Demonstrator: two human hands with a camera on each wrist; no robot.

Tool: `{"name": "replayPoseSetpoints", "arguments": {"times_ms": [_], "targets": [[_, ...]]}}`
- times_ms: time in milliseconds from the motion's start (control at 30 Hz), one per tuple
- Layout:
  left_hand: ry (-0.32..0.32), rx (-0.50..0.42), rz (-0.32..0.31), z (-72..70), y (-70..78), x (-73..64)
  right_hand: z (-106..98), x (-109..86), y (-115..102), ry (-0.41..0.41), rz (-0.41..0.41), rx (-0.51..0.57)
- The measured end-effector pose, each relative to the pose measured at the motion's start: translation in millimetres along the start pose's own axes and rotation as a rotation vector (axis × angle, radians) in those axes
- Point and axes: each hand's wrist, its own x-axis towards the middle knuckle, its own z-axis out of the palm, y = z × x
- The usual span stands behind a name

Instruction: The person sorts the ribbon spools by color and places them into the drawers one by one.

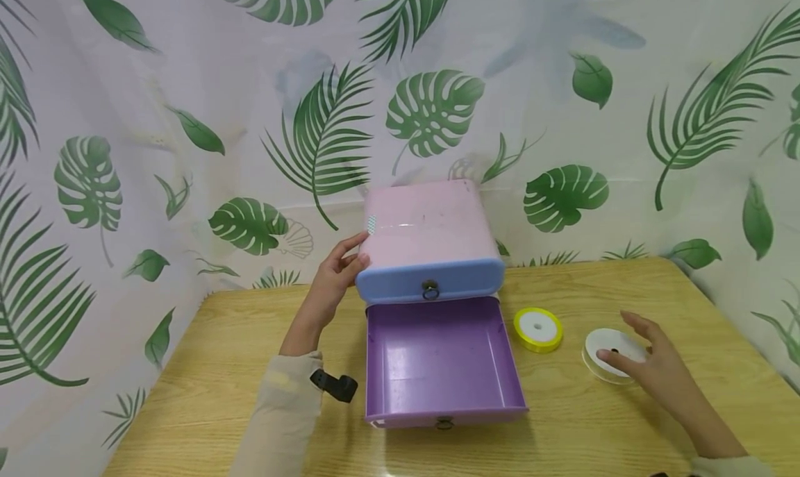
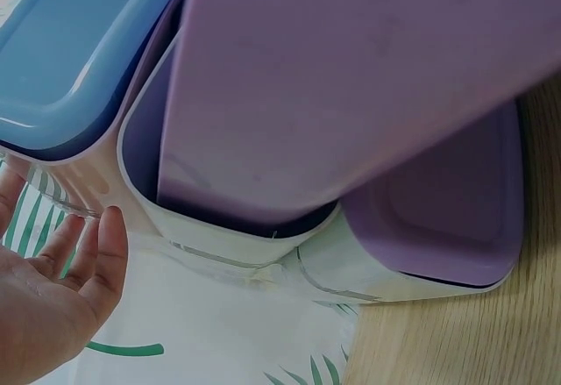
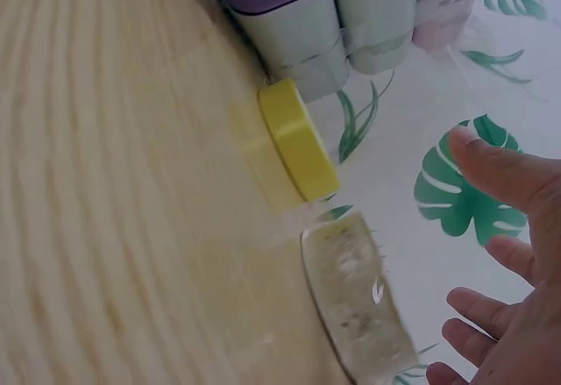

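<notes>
A small drawer unit (image 1: 428, 223) with a pink top and a blue upper drawer front stands mid-table. Its purple drawer (image 1: 437, 359) is pulled out, and nothing lies in it. My left hand (image 1: 334, 279) rests its fingers against the unit's left side, near the blue front; the left wrist view shows these fingers (image 2: 110, 258) only lightly bent. Over a white-faced roll (image 1: 606, 355) with a clear, see-through rim, my right hand (image 1: 662, 369) hovers with thumb and fingers spread. In the right wrist view that roll (image 3: 355, 302) stands apart from the fingers.
A yellow roll (image 1: 539, 330) with a white face lies between the drawer unit and the clear-rimmed roll. Behind the wooden table (image 1: 187, 387) hangs a white cloth (image 1: 500, 60) with green leaf prints. A lower purple drawer (image 2: 447, 201) of the unit is closed.
</notes>
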Motion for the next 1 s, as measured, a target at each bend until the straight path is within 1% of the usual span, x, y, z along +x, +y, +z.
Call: {"name": "replayPoseSetpoints", "arguments": {"times_ms": [133, 233, 400, 567, 800, 1000], "targets": [[0.001, -0.004, 0.002, 0.4, -0.5, -0.5, 3, 2.6, 12, -0.013, 0.029, -0.036], [0.000, -0.006, 0.002, 0.6, -0.9, -0.7, 6, 4.0, 18, -0.015, 0.030, -0.078], [0.000, -0.005, -0.002, 0.7, -0.7, -1.2, 9, 5.5, 22, -0.028, 0.017, -0.117], [0.004, 0.002, 0.000, 0.7, 0.4, -2.0, 10, 6.3, 24, -0.045, 0.018, -0.125], [0.017, 0.001, -0.006, 0.5, 0.0, -1.1, 12, 6.4, 26, -0.026, -0.023, -0.137], [0.015, 0.002, -0.006, 0.0, -1.5, 0.6, 13, 6.9, 27, 0.009, -0.084, -0.176]]}}
